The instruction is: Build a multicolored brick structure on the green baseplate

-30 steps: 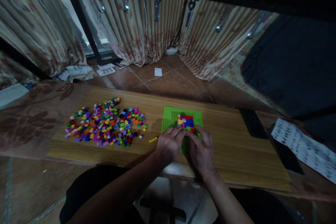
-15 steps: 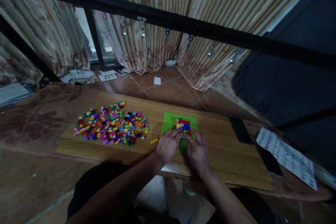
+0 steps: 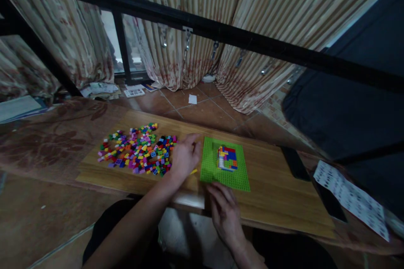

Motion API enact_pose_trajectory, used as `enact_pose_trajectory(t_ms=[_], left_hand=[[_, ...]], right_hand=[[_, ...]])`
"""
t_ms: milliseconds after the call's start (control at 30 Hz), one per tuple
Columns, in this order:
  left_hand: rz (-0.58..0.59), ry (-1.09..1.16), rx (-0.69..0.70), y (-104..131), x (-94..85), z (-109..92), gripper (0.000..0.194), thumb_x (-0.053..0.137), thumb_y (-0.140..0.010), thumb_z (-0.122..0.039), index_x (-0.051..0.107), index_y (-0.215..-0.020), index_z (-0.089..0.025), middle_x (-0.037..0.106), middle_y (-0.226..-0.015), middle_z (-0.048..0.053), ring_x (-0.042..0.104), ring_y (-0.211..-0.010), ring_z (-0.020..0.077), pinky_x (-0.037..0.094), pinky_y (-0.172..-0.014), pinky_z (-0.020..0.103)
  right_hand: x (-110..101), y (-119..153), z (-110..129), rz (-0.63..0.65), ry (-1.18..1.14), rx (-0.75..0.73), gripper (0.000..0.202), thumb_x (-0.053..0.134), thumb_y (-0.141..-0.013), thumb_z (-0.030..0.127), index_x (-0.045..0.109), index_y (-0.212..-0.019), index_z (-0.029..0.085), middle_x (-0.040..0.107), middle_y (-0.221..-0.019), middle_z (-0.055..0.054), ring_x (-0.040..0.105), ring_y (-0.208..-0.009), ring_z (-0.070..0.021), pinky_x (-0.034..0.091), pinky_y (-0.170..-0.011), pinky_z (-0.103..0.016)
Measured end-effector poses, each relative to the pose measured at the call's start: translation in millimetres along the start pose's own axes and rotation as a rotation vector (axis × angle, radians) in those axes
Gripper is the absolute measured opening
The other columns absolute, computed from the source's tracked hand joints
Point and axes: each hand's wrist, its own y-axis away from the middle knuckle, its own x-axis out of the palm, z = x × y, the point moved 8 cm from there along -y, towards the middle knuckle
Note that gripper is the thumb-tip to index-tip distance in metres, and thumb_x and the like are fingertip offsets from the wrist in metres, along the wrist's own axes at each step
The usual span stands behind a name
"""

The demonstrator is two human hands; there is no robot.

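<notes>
My left hand [image 3: 185, 155] is over the wood board, between the brick pile and the baseplate, its fingers apart with nothing visible in them. Just under it, a long yellow brick [image 3: 193, 171] is partly covered. On the green baseplate [image 3: 241, 178] sits a low block of joined toy bricks [image 3: 227, 158] in red, blue, yellow, white and orange. Below the baseplate's near edge, my right hand [image 3: 225, 212] hangs at the board's front edge, fingers loosely bent and apart, apparently holding nothing. Neither hand touches the brick block.
Loose coloured bricks [image 3: 139, 151] spread over the left part of the wood board [image 3: 268, 185]. Toward the right lie a black phone-like slab [image 3: 295, 163] and a printed sheet [image 3: 352, 197] over another dark slab. A black metal bar [image 3: 202, 29] with hanging clips crosses ahead.
Both hands have left the brick block, uncovering it. My left hand moved left toward the loose bricks; my right hand drew back to the board's front edge. The view shifted slightly.
</notes>
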Motion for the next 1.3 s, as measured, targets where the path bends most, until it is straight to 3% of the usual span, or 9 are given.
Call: enact_pose_trajectory(t_ms=[167,467,600,733,1000,1167,1300], left_hand=[[-0.176,0.203,-0.253,-12,-46.3,46,0.025,0.057,-0.084,-0.025,0.069,-0.103,-0.013,0.072,-0.083,0.006,0.063,-0.061,0.0132,0.051,-0.060,0.024],[-0.411,0.429,-0.356,-14,-111.8,86,0.026,0.063,-0.078,-0.028,0.072,-0.095,-0.011,0.072,-0.084,0.006,0.065,-0.071,0.0143,0.051,-0.067,0.024],[-0.532,0.587,-0.425,-14,-133.4,100,0.025,0.067,-0.073,-0.027,0.072,-0.091,-0.011,0.071,-0.084,0.005,0.064,-0.072,0.0131,0.051,-0.066,0.023],[-0.575,0.672,-0.464,-12,-140.4,103,0.018,0.069,-0.071,-0.025,0.072,-0.083,-0.013,0.069,-0.078,0.002,0.060,-0.065,0.0092,0.049,-0.062,0.019],[-0.543,0.684,-0.483,-11,-139.4,93,0.012,0.068,-0.072,-0.022,0.071,-0.080,-0.013,0.069,-0.078,0.002,0.060,-0.065,0.0083,0.049,-0.062,0.019],[-0.539,0.737,-0.488,-11,-138.5,94,0.013,0.068,-0.073,-0.023,0.070,-0.081,-0.014,0.069,-0.079,0.002,0.061,-0.068,0.0096,0.050,-0.064,0.021],[-0.558,0.733,-0.482,-10,-143.1,97,0.011,0.067,-0.073,-0.022,0.070,-0.080,-0.014,0.069,-0.078,0.002,0.059,-0.064,0.0079,0.049,-0.061,0.019]], right_hand=[[27,-11,25,0.050,-0.034,-0.002,0.034,0.047,-0.091,0.014,0.064,-0.119,0.025,0.064,-0.118,-0.009,0.062,-0.107,-0.0225,0.055,-0.091,-0.041],[59,-40,14,0.047,0.086,0.087,0.034,0.047,-0.092,0.023,0.061,-0.122,0.020,0.059,-0.123,-0.013,0.056,-0.114,-0.0273,0.049,-0.095,-0.048],[76,-52,12,0.050,0.097,0.086,0.031,0.046,-0.090,0.022,0.066,-0.114,0.017,0.064,-0.111,-0.013,0.059,-0.103,-0.0272,0.051,-0.088,-0.045],[95,-65,25,0.134,0.079,0.078,0.029,0.042,-0.090,0.018,0.069,-0.102,0.017,0.066,-0.099,-0.010,0.061,-0.090,-0.0232,0.051,-0.082,-0.037],[118,-88,44,0.182,0.049,0.120,0.026,0.047,-0.090,0.018,0.070,-0.103,0.017,0.068,-0.099,-0.009,0.063,-0.093,-0.0223,0.049,-0.084,-0.033],[119,-102,48,0.135,-0.055,0.139,0.026,0.047,-0.090,0.021,0.071,-0.099,0.018,0.070,-0.098,-0.010,0.064,-0.088,-0.0212,0.048,-0.080,-0.032],[110,-98,28,0.014,-0.289,0.288,0.024,0.053,-0.088,0.031,0.072,-0.097,0.019,0.071,-0.096,-0.009,0.065,-0.087,-0.0204,0.047,-0.080,-0.033]])
